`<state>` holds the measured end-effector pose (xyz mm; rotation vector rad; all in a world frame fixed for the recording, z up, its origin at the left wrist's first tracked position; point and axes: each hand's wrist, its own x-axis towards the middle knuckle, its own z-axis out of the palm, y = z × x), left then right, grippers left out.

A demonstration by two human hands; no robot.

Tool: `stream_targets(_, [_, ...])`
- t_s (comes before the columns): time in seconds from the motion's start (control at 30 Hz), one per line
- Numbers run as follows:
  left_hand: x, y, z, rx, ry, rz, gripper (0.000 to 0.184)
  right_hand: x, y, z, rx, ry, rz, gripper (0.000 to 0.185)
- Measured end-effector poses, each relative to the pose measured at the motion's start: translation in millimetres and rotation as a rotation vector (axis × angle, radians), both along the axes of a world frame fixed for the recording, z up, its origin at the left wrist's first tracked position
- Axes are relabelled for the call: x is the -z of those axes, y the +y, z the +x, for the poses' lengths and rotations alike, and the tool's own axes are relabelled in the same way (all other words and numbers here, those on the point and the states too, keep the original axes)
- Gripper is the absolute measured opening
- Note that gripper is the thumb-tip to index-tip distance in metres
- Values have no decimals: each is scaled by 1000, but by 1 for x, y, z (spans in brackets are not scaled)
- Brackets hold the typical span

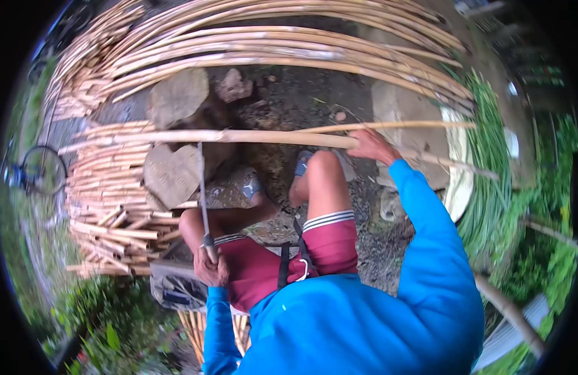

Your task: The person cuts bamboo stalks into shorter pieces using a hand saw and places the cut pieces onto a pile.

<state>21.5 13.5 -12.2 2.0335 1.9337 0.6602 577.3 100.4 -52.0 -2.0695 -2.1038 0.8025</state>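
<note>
My left hand is closed round the handle of a long narrow-bladed tool; whether it is a saw or a knife I cannot tell. Its blade points away from me, and the tip meets the near edge of a pale bamboo pole. The pole lies crosswise in front of my knees, above two cut stumps. At the right, my right hand is wrapped round the pole. A thinner bamboo pole runs just beyond that hand.
Long bamboo poles lie across the far side. Short cut pieces are heaped at the left, beside a flat-topped stump. Green stalks lie at the right. A bicycle stands at the far left.
</note>
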Motion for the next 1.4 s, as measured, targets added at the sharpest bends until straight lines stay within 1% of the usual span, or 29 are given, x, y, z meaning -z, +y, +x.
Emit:
stream_targets(0.03, [4,-3,-2,-18,-14,-43,36,21,-5,-1,-29,59,155,34])
stream_targets(0.07, [7,-3,-1,-14,-23,-5,36,42,-6,-3,36,89,72,35])
stream_targets(0.1, [10,-3,-1,-24,-31,35,37,43,-7,-9,80,66,126,35])
stream_targets(0.17, [2,-4,1,-48,-9,-78,38,56,5,-18,66,45,20,35])
stream_targets(0.2, [6,-4,-2,-40,-10,-72,39,53,5,-24,77,65,66,34])
stream_targets(0.3, [7,0,-4,21,63,-86,42,57,12,-35,110,56,24,33])
stream_targets(0.37, [20,-5,-15,28,149,-48,59,63,14,-40,139,98,49,34])
stream_targets(0.4, [17,-3,-11,9,135,-95,61,68,21,-41,88,110,10,40])
stream_targets(0.43, [13,-1,-8,-15,124,-141,64,72,22,-39,98,118,1,40])
stream_targets(0.53, [10,5,-5,-14,151,-170,62,79,31,-38,106,182,47,52])
stream_targets(0.57, [9,6,-4,-23,166,-173,62,80,32,-39,98,198,43,52])
stream_targets(0.63, [11,9,-2,-6,182,-145,61,73,37,-36,57,209,-49,48])
stream_targets(0.67, [17,9,-9,-13,198,-155,59,65,45,-30,27,280,-266,43])
stream_targets(0.7, [12,10,-3,-22,209,-158,59,65,49,-28,18,291,-270,43])
stream_targets(0.77, [2,16,8,-14,204,-206,58,72,62,-21,-107,491,-490,40])
stream_targets(0.8, [8,14,3,15,246,-130,58,83,68,-20,-135,558,-502,39])
stream_targets(0.83, [7,16,1,13,258,-128,58,92,71,-18,-139,571,-499,39])
stream_targets(0.9, [-1,16,15,37,239,-143,59,94,76,-13,-52,945,-802,37])
stream_targets(0.97, [-13,22,31,40,201,-174,59,90,94,-13,402,1475,-1124,45])
stream_targets(1.0, [-14,23,33,26,205,-181,59,100,102,-9,457,1476,-916,47])
stream_targets(1.03, [-14,23,35,9,207,-186,60,118,112,2,504,1464,-708,50])
stream_targets(1.07, [-9,20,29,5,214,-188,60,169,110,12,148,1088,-37,50])
stream_targets(1.17, [-2,20,12,-27,345,-146,58,203,122,20,174,126,-147,54])
stream_targets(1.2, [-6,21,17,-33,344,-180,57,170,116,11,360,-131,-189,54])
stream_targets(1.23, [-8,25,22,-38,339,-211,56,182,114,16,305,-221,-163,54])
stream_targets(1.27, [-11,30,27,-35,323,-227,54,195,111,17,314,-271,-293,43])
stream_targets(1.3, [-10,31,26,-39,324,-216,54,206,110,22,340,-209,-449,49])
stream_targets(1.33, [-10,30,25,-42,306,-229,54,204,105,23,313,-156,-546,43])
stream_targets(1.4, [-10,28,24,-36,280,-205,54,204,99,23,260,-184,-529,41])
